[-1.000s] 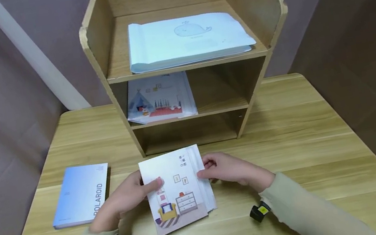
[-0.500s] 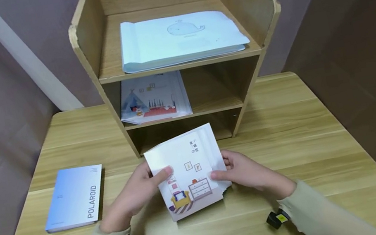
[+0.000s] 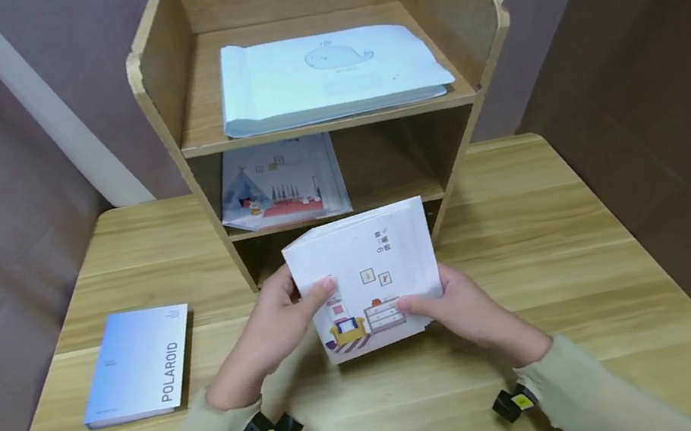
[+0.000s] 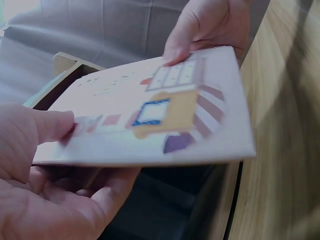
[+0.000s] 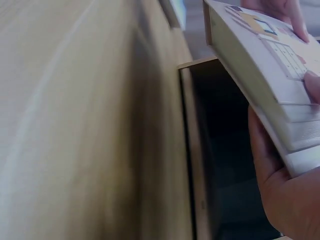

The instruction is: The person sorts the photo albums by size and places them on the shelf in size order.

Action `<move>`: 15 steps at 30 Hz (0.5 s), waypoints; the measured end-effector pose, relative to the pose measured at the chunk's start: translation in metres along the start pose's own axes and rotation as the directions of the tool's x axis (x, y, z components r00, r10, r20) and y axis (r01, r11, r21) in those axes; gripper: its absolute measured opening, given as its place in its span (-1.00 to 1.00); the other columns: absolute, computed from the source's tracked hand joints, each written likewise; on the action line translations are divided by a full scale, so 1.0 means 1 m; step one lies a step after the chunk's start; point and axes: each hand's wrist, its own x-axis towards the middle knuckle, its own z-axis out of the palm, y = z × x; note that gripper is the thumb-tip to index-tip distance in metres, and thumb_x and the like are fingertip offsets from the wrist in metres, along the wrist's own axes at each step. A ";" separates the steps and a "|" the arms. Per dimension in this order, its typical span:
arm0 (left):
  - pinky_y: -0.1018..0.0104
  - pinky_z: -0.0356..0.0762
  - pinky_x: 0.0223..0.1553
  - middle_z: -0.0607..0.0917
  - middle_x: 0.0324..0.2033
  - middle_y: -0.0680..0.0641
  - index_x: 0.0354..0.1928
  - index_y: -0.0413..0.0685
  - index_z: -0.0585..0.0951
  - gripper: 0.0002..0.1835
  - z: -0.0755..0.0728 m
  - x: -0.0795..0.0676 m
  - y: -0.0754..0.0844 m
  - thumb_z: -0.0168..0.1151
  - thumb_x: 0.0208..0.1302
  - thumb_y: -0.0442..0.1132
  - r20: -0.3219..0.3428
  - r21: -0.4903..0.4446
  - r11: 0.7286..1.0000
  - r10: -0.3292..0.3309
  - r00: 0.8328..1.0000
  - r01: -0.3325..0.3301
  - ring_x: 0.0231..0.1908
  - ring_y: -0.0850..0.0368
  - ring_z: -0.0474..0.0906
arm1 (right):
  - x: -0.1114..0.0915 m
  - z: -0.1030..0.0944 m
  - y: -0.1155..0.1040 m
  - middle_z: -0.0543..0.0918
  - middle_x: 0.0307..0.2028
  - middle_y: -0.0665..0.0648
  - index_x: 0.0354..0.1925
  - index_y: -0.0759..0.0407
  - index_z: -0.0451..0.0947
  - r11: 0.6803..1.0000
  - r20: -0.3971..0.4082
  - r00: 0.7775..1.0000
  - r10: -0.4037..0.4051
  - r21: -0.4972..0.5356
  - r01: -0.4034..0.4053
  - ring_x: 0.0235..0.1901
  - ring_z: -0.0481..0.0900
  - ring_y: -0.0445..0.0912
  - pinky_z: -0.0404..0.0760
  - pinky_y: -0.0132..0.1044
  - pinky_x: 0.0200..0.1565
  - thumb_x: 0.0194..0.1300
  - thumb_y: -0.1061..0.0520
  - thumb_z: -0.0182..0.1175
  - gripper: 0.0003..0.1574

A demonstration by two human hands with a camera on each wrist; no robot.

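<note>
Both hands hold up a thick white book (image 3: 363, 274) in front of the shelf. Its cover shows a yellow armchair, a chest of drawers and small framed pictures. My left hand (image 3: 285, 326) grips the left side, thumb on the cover and fingers underneath. On the right edge, my right hand (image 3: 473, 308) pinches the book the same way. Seen from the right wrist, the page block (image 5: 250, 75) is thick, and the layers near the right hand (image 5: 295, 200) sit stepped. The fingers below are partly hidden.
A wooden shelf unit (image 3: 330, 126) stands at the back of the table. A whale-printed white book (image 3: 335, 75) lies on its top tier, a tent-printed book (image 3: 281, 184) on the middle tier's left. A blue POLAROID book (image 3: 136, 364) lies on the table at left.
Both hands have carried the book up and to the right, toward the shelf. The right hand's thumb has shifted further in over the cover. The head view has shifted slightly.
</note>
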 end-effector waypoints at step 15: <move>0.21 0.61 -0.15 0.66 -0.04 0.05 0.22 0.06 0.45 -0.58 0.020 0.010 -0.019 0.24 0.35 -0.15 0.135 0.036 0.999 -0.017 0.991 0.013 -0.11 0.11 0.61 | 0.017 -0.023 -0.018 0.65 0.01 0.19 0.25 0.16 0.38 0.985 -0.094 0.985 -0.143 0.082 0.151 -0.12 0.67 0.09 0.66 -0.08 -0.14 0.31 0.12 0.28 -0.41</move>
